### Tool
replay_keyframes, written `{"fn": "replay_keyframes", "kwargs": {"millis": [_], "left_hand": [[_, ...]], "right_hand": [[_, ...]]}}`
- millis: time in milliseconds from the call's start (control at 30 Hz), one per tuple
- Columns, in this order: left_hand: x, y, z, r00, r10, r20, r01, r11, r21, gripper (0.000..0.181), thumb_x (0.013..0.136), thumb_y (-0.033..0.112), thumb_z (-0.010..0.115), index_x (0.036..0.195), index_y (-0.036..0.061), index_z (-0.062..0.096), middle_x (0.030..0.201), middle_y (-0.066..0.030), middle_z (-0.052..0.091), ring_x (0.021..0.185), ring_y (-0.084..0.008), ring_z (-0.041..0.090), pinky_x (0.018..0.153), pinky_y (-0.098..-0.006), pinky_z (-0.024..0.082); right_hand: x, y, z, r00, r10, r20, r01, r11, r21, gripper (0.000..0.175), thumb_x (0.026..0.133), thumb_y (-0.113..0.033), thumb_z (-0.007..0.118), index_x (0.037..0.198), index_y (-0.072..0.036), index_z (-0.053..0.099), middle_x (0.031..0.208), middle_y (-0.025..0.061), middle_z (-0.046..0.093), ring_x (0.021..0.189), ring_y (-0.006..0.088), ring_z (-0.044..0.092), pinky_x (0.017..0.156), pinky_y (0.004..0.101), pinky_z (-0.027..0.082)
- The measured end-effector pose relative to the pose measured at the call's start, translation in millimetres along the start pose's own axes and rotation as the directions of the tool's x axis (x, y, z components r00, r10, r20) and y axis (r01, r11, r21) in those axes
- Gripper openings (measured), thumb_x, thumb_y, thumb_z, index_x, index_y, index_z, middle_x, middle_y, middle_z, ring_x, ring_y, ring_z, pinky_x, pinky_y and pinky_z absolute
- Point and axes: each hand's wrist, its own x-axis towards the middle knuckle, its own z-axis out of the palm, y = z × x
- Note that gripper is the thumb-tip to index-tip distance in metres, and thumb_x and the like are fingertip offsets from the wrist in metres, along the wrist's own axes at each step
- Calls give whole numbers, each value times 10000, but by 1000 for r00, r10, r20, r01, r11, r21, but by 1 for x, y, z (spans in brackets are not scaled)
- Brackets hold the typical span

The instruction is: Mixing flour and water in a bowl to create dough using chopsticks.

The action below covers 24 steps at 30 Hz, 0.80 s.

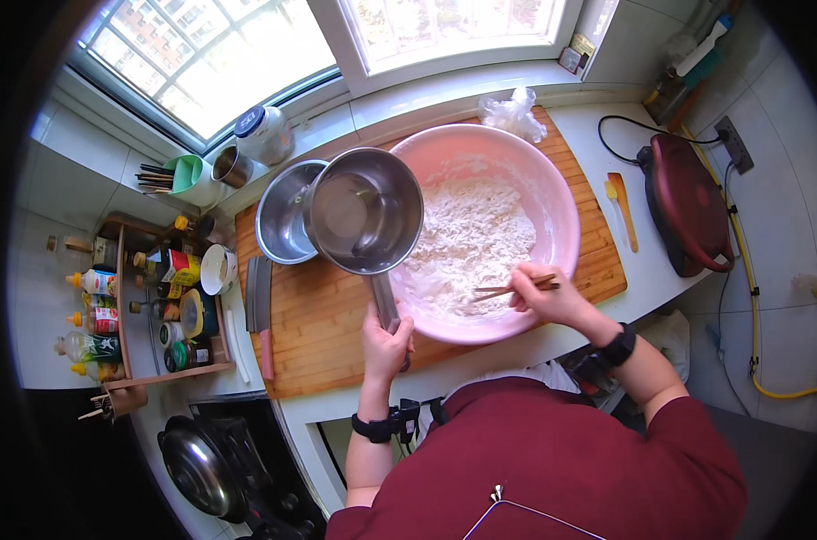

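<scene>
My left hand [387, 344] grips the handle of a stainless steel saucepan [398, 196], which is raised over the left rim of a large pink basin [562, 196]. Some clear liquid seems to lie in the pan's bottom. Inside the basin is clumpy, shaggy flour [479, 229], with white smears on the wall. Over the basin's near right side, my right hand [540, 297] holds a pair of chopsticks [499, 291], their tips down at the flour. Partly hidden behind the pan stands a steel bowl [280, 209].
A cleaver [259, 297] lies left on the wooden board [327, 337] under the basin. A condiment rack [172, 378] stands farther left, above a lidded wok [203, 466]. To the right are a wooden spatula [623, 209] and a red electric griddle [688, 202]. A plastic bag [513, 115] sits behind the basin.
</scene>
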Motion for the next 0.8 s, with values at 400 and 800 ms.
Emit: {"fn": "replay_keyframes", "kwargs": {"millis": [400, 800], "left_hand": [[-1, 1, -1, 1000, 9, 9, -9, 999, 38, 286, 802, -19, 549, 1063, 12, 438, 644, -26, 510, 404, -86, 459, 370, -224, 371], [-13, 17, 49, 979, -21, 201, -44, 949, 313, 249, 760, 61, 577, 980, 4, 474, 591, -26, 510, 429, -94, 479, 405, -261, 398]], "right_hand": [[14, 22, 3, 921, -340, -190, 263, 902, -342, 199, 874, -85, 529, 699, 8, 523, 510, 119, 524, 460, 82, 468, 432, 272, 369], [-67, -15, -18, 963, -182, -199, 137, 966, -221, 166, 889, -75, 517, 738, -5, 529, 563, 69, 569, 508, 115, 560, 466, 259, 426]]}}
